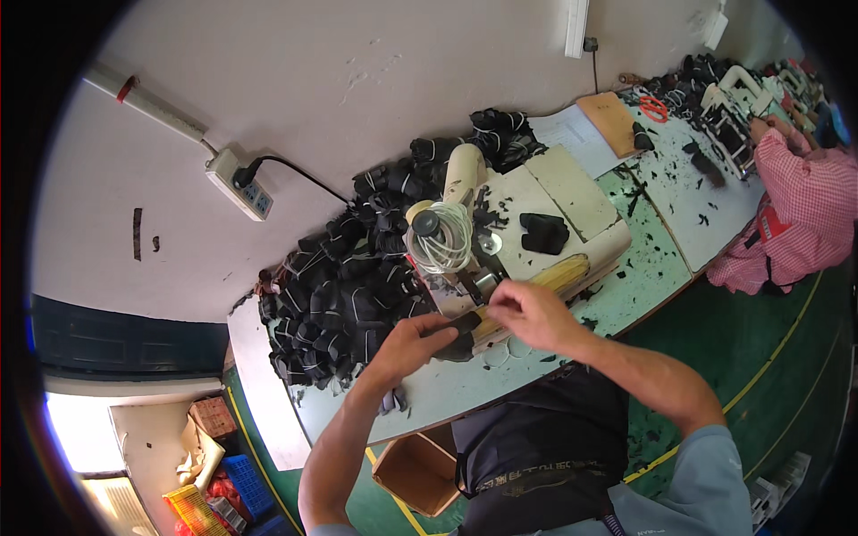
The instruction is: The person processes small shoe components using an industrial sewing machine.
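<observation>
My left hand (413, 347) grips a small black piece of material (458, 344) between thumb and fingers at the front edge of a cream-coloured machine (572, 192). Just right of it, my right hand (534, 314) is closed in a pinch close to the machine's metal working part (485, 282); whatever its fingertips hold, if anything, is hidden. On the machine's flat top lies a black cut piece (543, 233). A coil of white cord (447, 239) hangs on the machine's upright. Bundles of black pieces tied with white string (344, 299) are heaped to the left and behind.
Black scraps litter the pale green tabletop (657, 241). A cardboard box (416, 473) stands below the table's front edge. At the right, a co-worker in a pink checked garment (809, 201) works at another machine (733, 121). A power strip (239, 185) is on the wall.
</observation>
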Demonstrator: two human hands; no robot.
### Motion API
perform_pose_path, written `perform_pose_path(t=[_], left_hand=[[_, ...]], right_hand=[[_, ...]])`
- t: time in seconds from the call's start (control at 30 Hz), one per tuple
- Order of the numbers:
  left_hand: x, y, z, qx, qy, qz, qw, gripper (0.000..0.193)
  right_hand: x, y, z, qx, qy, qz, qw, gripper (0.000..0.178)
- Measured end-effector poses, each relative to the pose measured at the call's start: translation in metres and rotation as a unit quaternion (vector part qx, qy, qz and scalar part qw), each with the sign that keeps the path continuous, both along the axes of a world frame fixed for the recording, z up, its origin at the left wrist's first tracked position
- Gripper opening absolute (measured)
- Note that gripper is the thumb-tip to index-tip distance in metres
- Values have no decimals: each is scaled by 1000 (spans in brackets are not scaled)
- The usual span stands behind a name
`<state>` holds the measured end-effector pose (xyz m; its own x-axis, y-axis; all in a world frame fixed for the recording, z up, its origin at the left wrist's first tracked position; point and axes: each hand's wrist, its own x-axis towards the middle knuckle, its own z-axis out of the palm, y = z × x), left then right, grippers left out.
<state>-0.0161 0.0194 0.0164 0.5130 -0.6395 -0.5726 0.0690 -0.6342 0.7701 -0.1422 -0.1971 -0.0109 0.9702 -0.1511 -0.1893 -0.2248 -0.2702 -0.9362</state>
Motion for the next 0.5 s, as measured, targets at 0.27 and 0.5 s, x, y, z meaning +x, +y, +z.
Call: perform_pose_path(t=[0.27, 0.5], left_hand=[[20, -22, 0, 47, 57, 45, 996, 32], [17, -22, -2, -27, 104, 36, 994, 35]], right_hand=[[14, -34, 14, -259, -117, 59, 957, 26], [27, -33, 10, -284, -54, 87, 953, 23]])
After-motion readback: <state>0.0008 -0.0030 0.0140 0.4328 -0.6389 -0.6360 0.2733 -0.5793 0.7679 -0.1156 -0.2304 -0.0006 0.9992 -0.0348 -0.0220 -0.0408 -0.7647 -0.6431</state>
